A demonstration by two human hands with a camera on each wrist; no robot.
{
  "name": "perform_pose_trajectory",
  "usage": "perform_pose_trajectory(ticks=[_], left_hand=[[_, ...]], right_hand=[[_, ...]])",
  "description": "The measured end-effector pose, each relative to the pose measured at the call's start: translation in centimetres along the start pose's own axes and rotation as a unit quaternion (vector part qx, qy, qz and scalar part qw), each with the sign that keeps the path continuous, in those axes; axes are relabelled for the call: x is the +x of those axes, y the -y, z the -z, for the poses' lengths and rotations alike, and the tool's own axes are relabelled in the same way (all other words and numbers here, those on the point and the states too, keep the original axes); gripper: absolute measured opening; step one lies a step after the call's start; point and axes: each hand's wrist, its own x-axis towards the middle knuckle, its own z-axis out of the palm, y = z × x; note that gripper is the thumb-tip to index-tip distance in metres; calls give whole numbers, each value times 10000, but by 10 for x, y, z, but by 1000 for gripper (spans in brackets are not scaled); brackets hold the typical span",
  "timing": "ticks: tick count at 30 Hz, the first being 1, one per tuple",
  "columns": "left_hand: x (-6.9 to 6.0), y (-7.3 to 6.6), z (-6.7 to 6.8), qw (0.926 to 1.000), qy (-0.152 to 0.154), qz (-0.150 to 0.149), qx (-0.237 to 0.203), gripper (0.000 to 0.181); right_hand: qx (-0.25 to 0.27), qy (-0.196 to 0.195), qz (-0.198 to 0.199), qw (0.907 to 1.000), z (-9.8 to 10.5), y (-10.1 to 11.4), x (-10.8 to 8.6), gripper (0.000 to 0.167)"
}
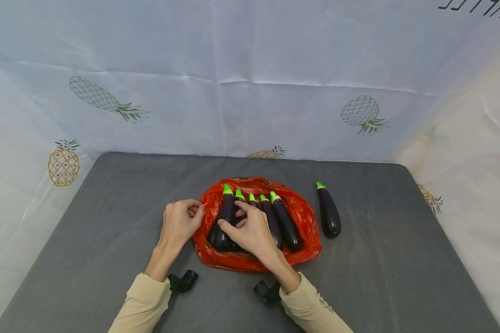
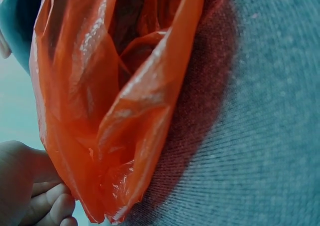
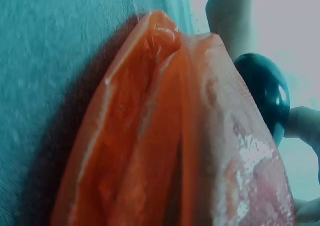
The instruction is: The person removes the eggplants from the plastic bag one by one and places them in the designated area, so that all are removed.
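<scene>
An opened red plastic bag (image 1: 312, 249) lies on the table with several dark purple, green-capped eggplants (image 1: 289, 226) side by side in it. My left hand (image 1: 181, 219) pinches the bag's left rim between thumb and fingers; the bag's folded edge (image 2: 135, 131) fills the left wrist view. Over the bag, my right hand (image 1: 252, 231) has its thumb and fingers on either side of the leftmost eggplant (image 1: 225, 212). The right wrist view shows that eggplant's rounded end (image 3: 265, 95) between thumb and finger. This hand partly covers the middle eggplants.
One more eggplant (image 1: 328, 210) lies on the grey table (image 1: 379, 259), just right of the bag. Pineapple-printed white cloth (image 1: 233, 115) hangs behind the table and at its sides. Black wrist devices (image 1: 184, 281) sit below both wrists.
</scene>
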Motion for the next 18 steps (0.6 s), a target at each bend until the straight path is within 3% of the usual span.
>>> perform_pose_trajectory(ticks=[11, 18], left_hand=[[0, 0, -1, 10000, -18, 24, -2, 12], [1, 1, -2, 10000, -15, 11, -33, 12]], right_hand=[[530, -12, -159, 9985, 3, 1, -2, 61], [581, -209, 17, 9981, 6, 2, -3, 57]])
